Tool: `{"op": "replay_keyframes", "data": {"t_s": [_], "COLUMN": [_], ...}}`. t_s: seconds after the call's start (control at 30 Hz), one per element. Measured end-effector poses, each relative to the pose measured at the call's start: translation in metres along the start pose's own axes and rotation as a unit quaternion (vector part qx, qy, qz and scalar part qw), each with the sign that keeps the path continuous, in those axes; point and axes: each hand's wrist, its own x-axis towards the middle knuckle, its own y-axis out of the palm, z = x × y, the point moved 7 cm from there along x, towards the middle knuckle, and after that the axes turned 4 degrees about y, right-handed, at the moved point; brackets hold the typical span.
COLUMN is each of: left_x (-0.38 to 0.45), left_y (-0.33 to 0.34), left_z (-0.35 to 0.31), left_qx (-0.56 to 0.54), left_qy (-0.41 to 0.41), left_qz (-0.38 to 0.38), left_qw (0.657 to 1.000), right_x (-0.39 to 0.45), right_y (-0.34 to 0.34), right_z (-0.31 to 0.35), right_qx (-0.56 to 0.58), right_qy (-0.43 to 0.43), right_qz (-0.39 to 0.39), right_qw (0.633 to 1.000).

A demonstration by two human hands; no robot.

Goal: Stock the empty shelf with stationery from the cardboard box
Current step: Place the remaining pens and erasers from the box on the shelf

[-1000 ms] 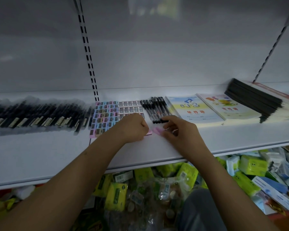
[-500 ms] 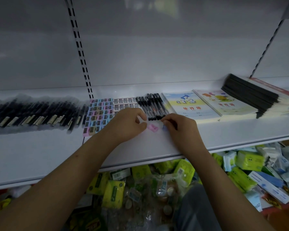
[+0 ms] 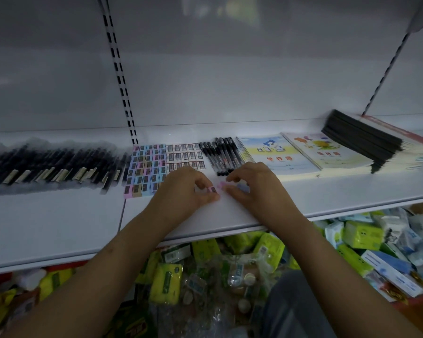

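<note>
shelf [image 3: 59, 228]: white board across the middle of the frame, already lined with dark pens at left, erasers, gel pens and notebooks at right.
eraser block [image 3: 145, 170]: pastel rows, centre-left.
left hand [image 3: 181, 191]: fingers curled, pinching a pink eraser [image 3: 213, 190] on the shelf, frame centre.
right hand [image 3: 257, 186]: fingers bent over loose erasers [image 3: 242, 187]; whether it holds one, i cannot tell.
step: squaring up small erasers.
next: likely slide them flush against the block.
cardboard box: not in view.
</note>
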Motion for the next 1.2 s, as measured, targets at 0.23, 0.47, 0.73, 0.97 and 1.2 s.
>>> {"op": "replay_keyframes", "data": {"t_s": [0.23, 0.47, 0.73, 0.97, 1.2], "left_x": [-0.013, -0.018, -0.020, -0.020, -0.019], "left_y": [0.007, 0.009, 0.010, 0.010, 0.009], "left_z": [0.003, 0.005, 0.003, 0.002, 0.005], "left_qx": [0.011, 0.001, 0.007, 0.008, 0.005], "left_qy": [0.019, 0.039, 0.058, 0.053, 0.061], "left_qz": [-0.021, -0.035, -0.038, -0.032, -0.040], "left_qw": [1.000, 0.999, 0.998, 0.998, 0.997], "right_x": [0.007, 0.013, 0.020, 0.030, 0.034], "right_y": [0.007, -0.013, 0.000, 0.007, -0.018], "right_z": [0.012, 0.015, 0.006, 0.016, 0.005], "right_qx": [-0.038, 0.099, 0.172, 0.050, 0.023], "right_qy": [-0.024, 0.023, 0.133, -0.001, -0.026], "right_qz": [0.066, 0.043, 0.187, 0.183, 0.068], "right_qw": [0.997, 0.994, 0.958, 0.982, 0.997]}}
